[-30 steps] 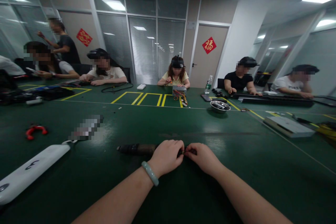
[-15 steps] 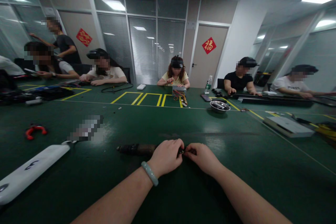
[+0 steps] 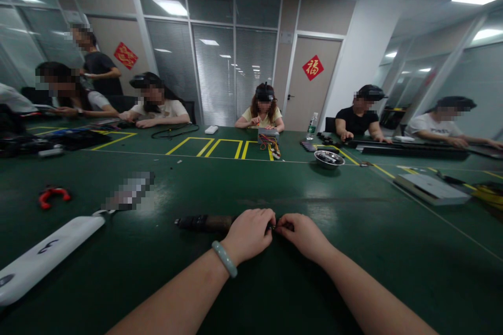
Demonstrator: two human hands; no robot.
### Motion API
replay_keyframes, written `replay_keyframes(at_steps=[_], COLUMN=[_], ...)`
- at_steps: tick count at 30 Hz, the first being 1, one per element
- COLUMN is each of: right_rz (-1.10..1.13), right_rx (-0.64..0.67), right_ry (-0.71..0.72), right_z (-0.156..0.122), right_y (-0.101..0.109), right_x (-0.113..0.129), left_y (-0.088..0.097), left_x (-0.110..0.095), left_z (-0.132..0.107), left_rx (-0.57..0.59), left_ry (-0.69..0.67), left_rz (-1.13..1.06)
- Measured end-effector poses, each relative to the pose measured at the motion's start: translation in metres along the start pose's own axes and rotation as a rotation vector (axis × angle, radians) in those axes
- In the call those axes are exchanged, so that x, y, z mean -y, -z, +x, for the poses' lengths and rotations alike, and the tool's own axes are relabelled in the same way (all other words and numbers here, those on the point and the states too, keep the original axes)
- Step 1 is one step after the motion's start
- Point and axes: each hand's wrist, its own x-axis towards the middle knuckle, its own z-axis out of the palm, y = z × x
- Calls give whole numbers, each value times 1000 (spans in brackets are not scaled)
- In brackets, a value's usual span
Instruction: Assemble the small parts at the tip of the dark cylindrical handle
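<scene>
A long dark cylinder with a brownish middle and a stepped black left end (image 3: 214, 223) lies crosswise on the green table in front of me. My left hand (image 3: 251, 233), with a pale green bangle at the wrist, is wrapped over its right part from above and hides that part. Close by on the right, my right hand (image 3: 302, 235) is closed in a pinch at the cylinder's right end. A tiny shiny bit shows between the two hands, but what the right fingertips hold is too small and dark to make out.
To the left lie a white power bank (image 3: 55, 256), a phone-like slab (image 3: 131, 191) and red-handled pliers (image 3: 54, 196). Farther off are a metal bowl (image 3: 329, 159) and a water bottle (image 3: 312, 126). At right sits a flat white box (image 3: 432, 188). Several people work around the table.
My hands and the cylinder have barely moved. At the far left, the standing person has lowered a raised arm.
</scene>
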Motion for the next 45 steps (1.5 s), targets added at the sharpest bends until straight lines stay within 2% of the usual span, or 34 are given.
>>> replay_keyframes(at_steps=[12,28,45], right_rz=[-17,16,24], right_rx=[-8,-26,-42], right_ry=[7,5,7], right_z=[0,0,-1], right_y=[0,-1,-2], right_x=[2,1,3], left_y=[1,-10,-5], left_x=[0,6,3], left_z=[1,3,3], left_rx=[21,-32,-3], left_ry=[25,13,-11], left_rz=[-7,-1,7])
